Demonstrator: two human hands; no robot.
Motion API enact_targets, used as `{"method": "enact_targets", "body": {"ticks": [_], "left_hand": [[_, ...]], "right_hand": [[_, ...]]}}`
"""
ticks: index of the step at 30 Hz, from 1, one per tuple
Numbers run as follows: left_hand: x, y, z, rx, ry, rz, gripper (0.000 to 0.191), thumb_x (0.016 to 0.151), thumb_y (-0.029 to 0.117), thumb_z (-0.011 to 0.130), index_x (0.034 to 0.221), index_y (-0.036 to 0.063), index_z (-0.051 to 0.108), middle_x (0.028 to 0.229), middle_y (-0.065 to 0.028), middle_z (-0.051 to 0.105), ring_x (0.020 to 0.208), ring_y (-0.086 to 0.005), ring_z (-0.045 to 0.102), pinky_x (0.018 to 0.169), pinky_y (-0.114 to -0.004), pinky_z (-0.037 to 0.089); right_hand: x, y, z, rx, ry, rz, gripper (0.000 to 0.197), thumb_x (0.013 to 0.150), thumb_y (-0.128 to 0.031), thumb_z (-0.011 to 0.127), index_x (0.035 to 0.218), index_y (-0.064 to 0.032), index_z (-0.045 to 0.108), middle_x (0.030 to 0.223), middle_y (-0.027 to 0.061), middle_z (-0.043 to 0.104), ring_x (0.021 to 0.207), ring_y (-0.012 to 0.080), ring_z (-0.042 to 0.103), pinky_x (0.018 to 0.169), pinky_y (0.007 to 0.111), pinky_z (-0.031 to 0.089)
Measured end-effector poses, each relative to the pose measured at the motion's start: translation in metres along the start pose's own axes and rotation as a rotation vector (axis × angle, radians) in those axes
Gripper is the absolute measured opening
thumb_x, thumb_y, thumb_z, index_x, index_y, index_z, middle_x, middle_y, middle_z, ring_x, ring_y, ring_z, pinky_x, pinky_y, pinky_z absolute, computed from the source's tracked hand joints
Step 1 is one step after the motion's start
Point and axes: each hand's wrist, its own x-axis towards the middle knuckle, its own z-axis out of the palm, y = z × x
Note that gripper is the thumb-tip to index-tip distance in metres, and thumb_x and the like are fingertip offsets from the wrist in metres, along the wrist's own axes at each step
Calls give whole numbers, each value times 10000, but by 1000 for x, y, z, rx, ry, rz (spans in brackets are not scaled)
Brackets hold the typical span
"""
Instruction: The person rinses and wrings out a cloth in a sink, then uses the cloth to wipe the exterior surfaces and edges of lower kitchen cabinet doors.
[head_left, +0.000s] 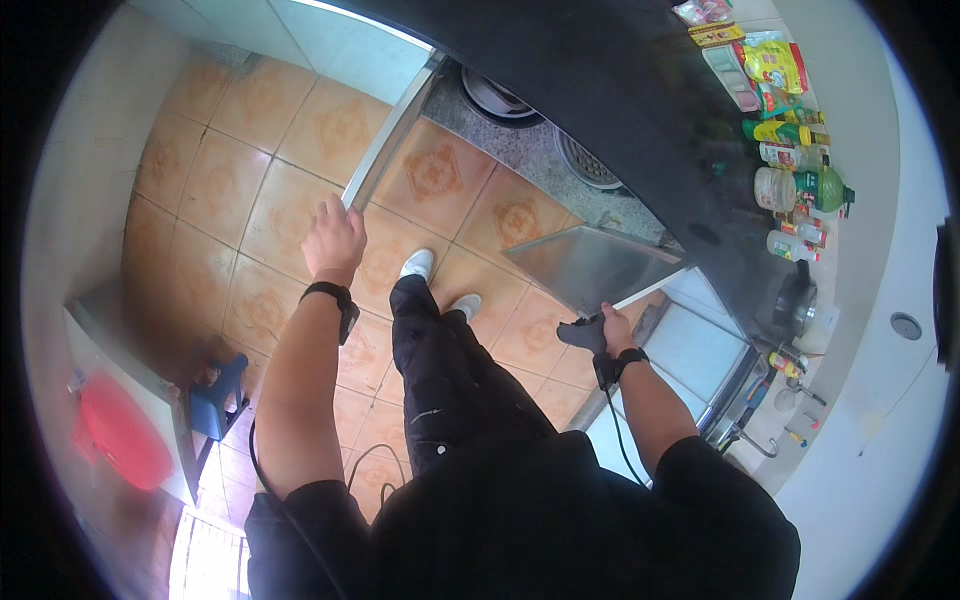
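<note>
Two cabinet doors stand swung out below a black countertop. My left hand (334, 236) has its fingers curled over the outer edge of the left cabinet door (396, 135). At the outer edge of the right cabinet door (600, 259), my right hand (618, 332) grips a dark grey cloth (583, 334). Its fingertips are against the door's pale edge. Between the doors the cabinet's stone-patterned floor (517, 150) shows, with a round metal pot (495, 96) and a perforated metal strainer (585, 159) on it. The countertop hides the rest of the cabinet.
Bottles and packets line the back of the black countertop (645, 135), with a pan (793, 300) nearby. A sink (731, 420) lies at right. On the left are a blue stool (219, 394) and a red basin (124, 431) on a white surface. Cables hang by both arms.
</note>
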Motion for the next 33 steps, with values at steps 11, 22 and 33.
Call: {"method": "enact_targets", "body": {"ticks": [11,22,33], "left_hand": [[-1,12,-4,-6,-44,-40,234,886,307,463,937,79,482,912,-148,591,835,-372,621,680,-501,499],[-8,3,-1,-82,-13,-48,235,887,306,458,934,76,476,931,-137,590,832,-363,616,674,-491,510],[-5,-3,5,-81,42,5,238,908,325,436,938,90,462,884,-119,615,809,-342,625,641,-488,509]], "right_hand": [[83,84,-89,-908,-62,13,325,920,-229,470,1036,7,659,1050,213,655,944,348,638,832,393,502],[38,74,-112,-2095,-304,-257,265,862,-173,479,916,-29,696,971,203,674,912,338,663,801,436,529],[56,61,-129,-2282,-520,-135,322,894,-233,465,1037,-31,670,1103,212,639,1027,309,633,831,436,520]]}}
